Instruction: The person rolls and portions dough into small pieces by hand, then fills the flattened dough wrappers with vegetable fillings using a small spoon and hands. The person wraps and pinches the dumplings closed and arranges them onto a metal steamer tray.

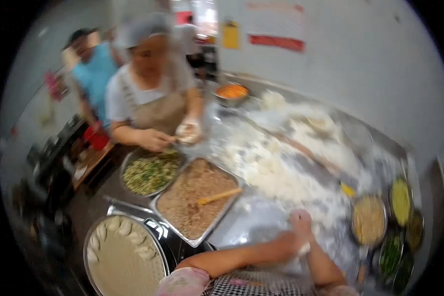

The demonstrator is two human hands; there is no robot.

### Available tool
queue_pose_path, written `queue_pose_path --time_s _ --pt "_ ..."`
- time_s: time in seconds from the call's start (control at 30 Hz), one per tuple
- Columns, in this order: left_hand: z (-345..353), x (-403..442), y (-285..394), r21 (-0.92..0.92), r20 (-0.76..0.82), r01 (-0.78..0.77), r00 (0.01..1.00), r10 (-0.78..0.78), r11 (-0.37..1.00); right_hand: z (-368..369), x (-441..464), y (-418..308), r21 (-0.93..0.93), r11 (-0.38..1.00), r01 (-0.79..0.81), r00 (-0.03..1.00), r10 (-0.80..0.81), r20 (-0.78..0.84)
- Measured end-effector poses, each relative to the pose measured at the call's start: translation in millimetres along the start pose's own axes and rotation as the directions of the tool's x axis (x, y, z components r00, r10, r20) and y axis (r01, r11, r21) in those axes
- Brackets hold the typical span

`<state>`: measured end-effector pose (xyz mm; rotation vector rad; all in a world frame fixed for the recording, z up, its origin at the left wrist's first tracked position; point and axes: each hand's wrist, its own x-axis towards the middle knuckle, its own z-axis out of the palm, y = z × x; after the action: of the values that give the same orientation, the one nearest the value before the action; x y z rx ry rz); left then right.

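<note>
**While the left hand (287, 245) lies close to the right forearm (316, 252), handling appears to be between pieces**

Both hands occupy the near edge of the metal desk (254, 219), the right hand (300, 219) extending farther forward and the left crossing towards its wrist. Motion blur hides the fingers of each; whether they are open, closed or gripping cannot be told. A small white item (304, 248) shows where the forearms meet; it may be a scrap of dough or a band, and its support is unclear.

Ahead of the right hand, pale dough pieces (264, 172) lie scattered in flour, with a rolling pin (306, 150) beyond. To the left, a rectangular tray (195, 242) holds brown filling and a yellow spoon (219, 196); beside it, a round board (128, 256) carries pale crescent-shaped pieces (145, 252) along its edge. Across the desk, a co-worker (150, 106) holds a pale piece (187, 132) above a bowl of chopped greens (150, 172).

The step in hand is judged to be a brief adjustment at the hands or wrist rather than shaping. From this posture, any reach calls first for uncrossing the forearms; lifting a soft piece would call for a light, floured grip.
</note>
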<state>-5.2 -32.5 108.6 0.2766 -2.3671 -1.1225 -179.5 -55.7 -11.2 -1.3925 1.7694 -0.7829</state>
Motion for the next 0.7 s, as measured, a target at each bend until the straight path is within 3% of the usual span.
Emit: queue_pose_path --time_s 0.03,0.07,0.1,0.13,0.17,0.2,0.23,0.27,0.33,0.37,0.47,0.53,0.57,0.63,0.7 --pt "9 -2 -13 0.180 -0.047 0.040 0.998 -0.032 0.983 -9 -19 -14 0.388 0.860 -0.331 0.943 0.313 0.111" --pt "18 -4 -26 0.350 -0.094 0.093 0.994 -0.064 0.932 -3 -39 -21 0.626 0.637 -0.450 0.885 0.413 0.216" --pt "17 2 -37 0.408 0.094 0.260 0.941 -0.324 0.875 4 -59 -28 0.787 0.336 -0.518 0.805 0.502 0.316" --pt "28 -3 -58 0.559 0.269 0.197 0.876 -0.401 0.806 10 -76 -34 0.878 0.216 -0.427 0.848 0.434 0.306" --pt "31 -8 -61 0.418 0.286 0.378 0.809 -0.514 0.826 15 -82 -16 0.874 0.250 -0.417 0.878 0.362 0.315" --pt "42 -17 -58 0.348 0.192 0.447 0.826 -0.530 0.824 21 -88 3 0.867 0.289 -0.405 0.902 0.281 0.328" --pt "33 -1 -43 0.248 0.396 0.506 0.726 -0.563 0.826 16 -92 1 0.857 0.329 -0.396 0.897 0.338 0.284" --pt "43 -3 -53 0.210 0.354 0.505 0.759 -0.547 0.837 7 -96 -2 0.839 0.379 -0.389 0.892 0.382 0.241" --pt "57 9 -62 0.246 0.395 0.488 0.739 -0.546 0.838 -8 -106 3 0.402 0.894 -0.197 0.961 0.258 -0.102" --pt "63 10 -66 0.174 0.409 0.543 0.719 -0.562 0.821 -12 -111 2 0.060 0.993 -0.102 0.972 0.112 -0.209" --pt "75 18 -68 -0.027 0.506 0.691 0.632 -0.586 0.722 -12 -124 -7 -0.399 0.894 0.204 0.881 -0.345 -0.323" --pt "70 24 -53 -0.132 0.635 0.777 0.543 -0.550 0.615 -8 -127 6 -0.269 0.953 0.137 0.905 -0.231 -0.358" --pt "73 21 -54 -0.274 0.653 0.805 0.557 -0.512 0.527 -7 -127 12 -0.202 0.973 0.110 0.913 -0.179 -0.365" --pt "81 6 -59 -0.517 0.667 0.803 0.595 -0.449 0.296 -14 -128 6 -0.200 0.964 0.176 0.890 -0.243 -0.387" --pt "84 1 -71 -0.412 0.650 0.798 0.596 -0.471 0.440 -21 -130 -8 -0.240 0.936 0.257 0.860 -0.335 -0.386"
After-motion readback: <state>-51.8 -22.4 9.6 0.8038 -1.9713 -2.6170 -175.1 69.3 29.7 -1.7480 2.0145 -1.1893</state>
